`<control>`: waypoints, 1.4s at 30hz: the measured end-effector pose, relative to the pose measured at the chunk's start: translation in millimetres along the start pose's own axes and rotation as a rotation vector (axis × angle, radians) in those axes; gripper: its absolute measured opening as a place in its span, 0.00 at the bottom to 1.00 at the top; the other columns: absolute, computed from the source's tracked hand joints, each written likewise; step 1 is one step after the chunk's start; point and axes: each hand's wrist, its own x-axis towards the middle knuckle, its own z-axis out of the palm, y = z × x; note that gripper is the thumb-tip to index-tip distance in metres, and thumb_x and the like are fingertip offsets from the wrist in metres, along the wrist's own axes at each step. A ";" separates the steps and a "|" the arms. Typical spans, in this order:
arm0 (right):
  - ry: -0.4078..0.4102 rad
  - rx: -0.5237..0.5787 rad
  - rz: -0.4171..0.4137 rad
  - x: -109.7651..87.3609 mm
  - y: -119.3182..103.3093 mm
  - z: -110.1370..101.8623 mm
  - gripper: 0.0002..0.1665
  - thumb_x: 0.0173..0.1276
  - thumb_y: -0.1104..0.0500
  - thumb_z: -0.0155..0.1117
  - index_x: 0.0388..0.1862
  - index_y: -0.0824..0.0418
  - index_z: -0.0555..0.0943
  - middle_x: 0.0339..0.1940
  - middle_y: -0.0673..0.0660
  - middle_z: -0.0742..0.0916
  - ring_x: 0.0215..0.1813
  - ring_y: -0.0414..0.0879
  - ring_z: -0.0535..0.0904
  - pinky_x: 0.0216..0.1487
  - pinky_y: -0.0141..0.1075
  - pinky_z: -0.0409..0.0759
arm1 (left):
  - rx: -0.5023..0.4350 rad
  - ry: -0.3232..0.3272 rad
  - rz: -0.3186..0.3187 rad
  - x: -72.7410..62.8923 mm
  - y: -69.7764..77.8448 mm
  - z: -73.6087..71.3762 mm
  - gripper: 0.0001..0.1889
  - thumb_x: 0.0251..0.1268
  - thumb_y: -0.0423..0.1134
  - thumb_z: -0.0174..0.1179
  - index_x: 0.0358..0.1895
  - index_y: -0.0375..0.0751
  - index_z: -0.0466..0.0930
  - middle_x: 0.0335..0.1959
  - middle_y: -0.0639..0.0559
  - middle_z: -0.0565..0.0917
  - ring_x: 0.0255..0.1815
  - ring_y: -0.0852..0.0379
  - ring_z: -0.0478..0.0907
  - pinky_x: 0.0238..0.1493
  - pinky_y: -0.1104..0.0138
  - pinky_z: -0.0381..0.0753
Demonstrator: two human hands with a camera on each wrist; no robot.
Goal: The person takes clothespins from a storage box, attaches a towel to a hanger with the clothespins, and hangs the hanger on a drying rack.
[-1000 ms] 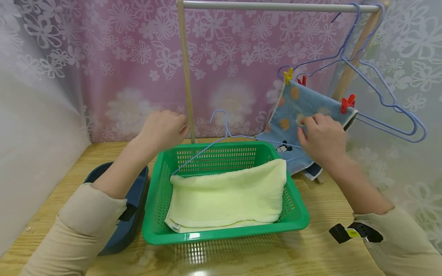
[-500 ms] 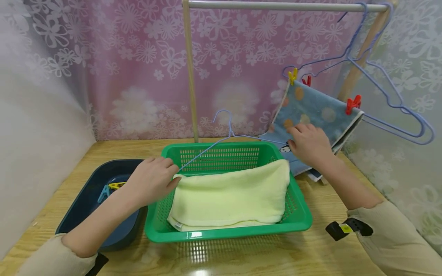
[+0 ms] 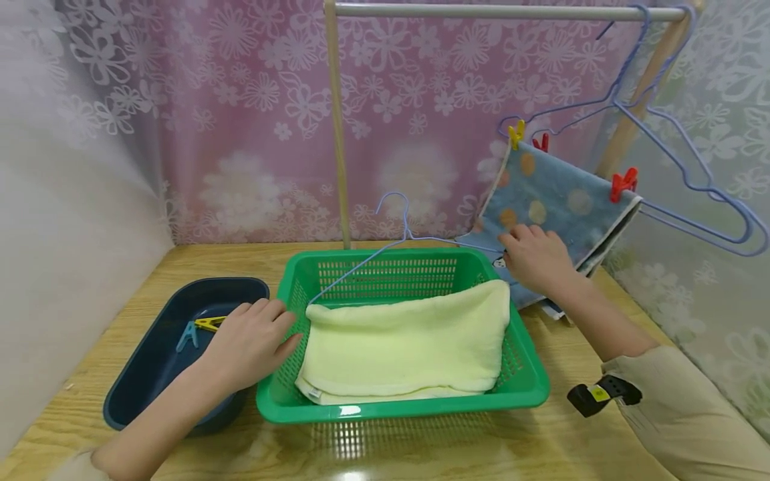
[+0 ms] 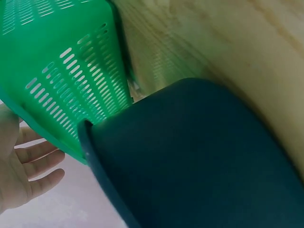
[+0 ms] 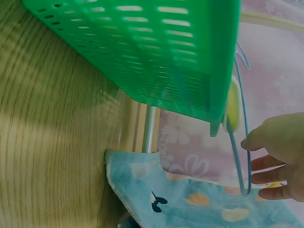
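A pale yellow towel (image 3: 397, 347) lies folded over a blue wire clothes hanger (image 3: 407, 234) in the green basket (image 3: 403, 407). My right hand (image 3: 535, 260) is at the hanger's right end, and in the right wrist view its thumb crosses the wire with the fingers behind. To the left, my left hand (image 3: 249, 341) hovers between the basket's left rim and a dark blue tray (image 3: 159, 374). Its fingers look loose and hold nothing in the left wrist view. A yellow clothespin (image 3: 208, 324) and a light blue clothespin (image 3: 188, 336) lie in the tray.
A rack with a metal rod (image 3: 511, 11) stands behind the basket. From its right end hang hangers bearing a blue spotted towel (image 3: 559, 194), held by a yellow clothespin (image 3: 516, 135), a red clothespin (image 3: 623, 184) and another red one. The towel hangs close behind my right hand.
My left hand has come down from in front of the rack post to the basket's left side, then left towards the tray. My right hand has lowered to the hanger's right end.
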 end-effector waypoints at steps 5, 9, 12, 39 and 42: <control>-0.015 0.000 -0.035 2.0 1.0 4.2 0.17 0.66 0.64 0.56 0.54 0.66 0.73 0.44 0.66 0.77 0.41 0.59 0.74 0.32 0.46 0.72 | -0.026 0.023 -0.006 -5.5 0.2 1.9 0.11 0.47 0.39 0.69 0.30 0.38 0.79 0.28 0.48 0.76 0.27 0.52 0.72 0.24 0.65 0.69; -0.020 0.029 -0.053 4.5 0.6 5.8 0.16 0.66 0.64 0.57 0.53 0.67 0.74 0.39 0.64 0.78 0.33 0.54 0.75 0.23 0.40 0.71 | -0.036 0.036 -0.003 -8.2 -0.5 3.4 0.11 0.47 0.39 0.69 0.31 0.37 0.79 0.30 0.48 0.77 0.27 0.52 0.73 0.24 0.64 0.71; -0.005 0.034 -0.066 5.1 -0.2 5.6 0.17 0.65 0.64 0.59 0.52 0.66 0.74 0.37 0.63 0.79 0.29 0.51 0.74 0.19 0.37 0.69 | -0.040 0.034 -0.002 -9.0 -0.7 3.6 0.10 0.48 0.38 0.68 0.31 0.37 0.79 0.30 0.47 0.77 0.28 0.52 0.74 0.25 0.63 0.72; 0.054 -0.195 -0.278 -2.4 0.8 4.2 0.07 0.62 0.70 0.59 0.37 0.65 0.72 0.20 0.54 0.72 0.15 0.44 0.61 0.15 0.34 0.58 | -0.010 0.019 -0.004 -10.6 0.0 0.4 0.10 0.49 0.39 0.67 0.32 0.37 0.79 0.31 0.47 0.78 0.29 0.51 0.74 0.27 0.62 0.73; 0.110 -0.230 -0.293 -4.3 0.4 7.4 0.08 0.61 0.70 0.61 0.35 0.65 0.71 0.17 0.54 0.69 0.14 0.44 0.59 0.16 0.33 0.54 | -0.006 0.019 -0.001 -10.5 -0.3 0.5 0.10 0.49 0.39 0.67 0.32 0.37 0.79 0.31 0.47 0.77 0.28 0.52 0.74 0.26 0.62 0.73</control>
